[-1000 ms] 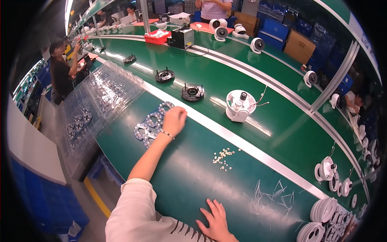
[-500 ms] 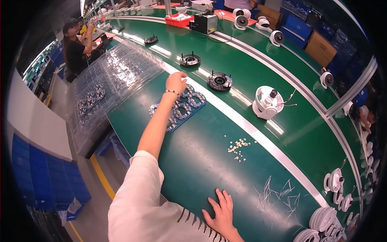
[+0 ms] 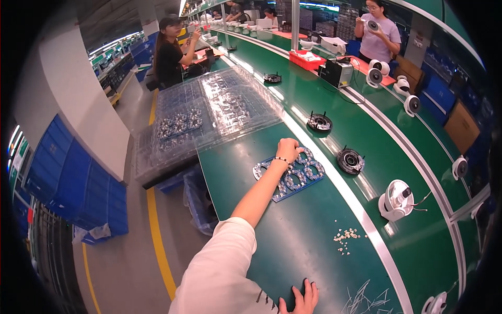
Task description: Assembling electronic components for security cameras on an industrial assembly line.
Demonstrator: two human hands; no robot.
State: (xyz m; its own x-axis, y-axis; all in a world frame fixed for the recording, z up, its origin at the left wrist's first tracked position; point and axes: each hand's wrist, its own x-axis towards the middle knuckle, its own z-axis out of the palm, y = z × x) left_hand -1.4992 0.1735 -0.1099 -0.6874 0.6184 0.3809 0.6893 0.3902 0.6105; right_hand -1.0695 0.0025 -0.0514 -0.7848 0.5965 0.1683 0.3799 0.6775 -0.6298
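My left hand (image 3: 289, 149) reaches out to the far corner of a blue panel of ring-shaped circuit boards (image 3: 295, 180), which lies on the green worktop. The fingers are bent and closed on that corner; the fingertips are partly hidden by the hand. A dark beaded band circles this wrist. My right hand (image 3: 300, 298) rests at the lower edge of the view, palm down with fingers apart, holding nothing. Small whitish pieces (image 3: 346, 236) lie scattered on the worktop, and thin clear strips (image 3: 366, 299) lie right of my right hand.
Clear plastic trays (image 3: 209, 107) are stacked at the left, with more boards inside. On the green conveyor (image 3: 334, 141) stand black round bases (image 3: 350, 160) and a white camera housing (image 3: 396, 200). Blue crates (image 3: 78, 178) line the floor. Co-workers sit or stand farther off.
The view has swung left, so everything sits farther right and lower. My left hand has come down onto the panel's far corner. My right hand stays flat on the worktop.
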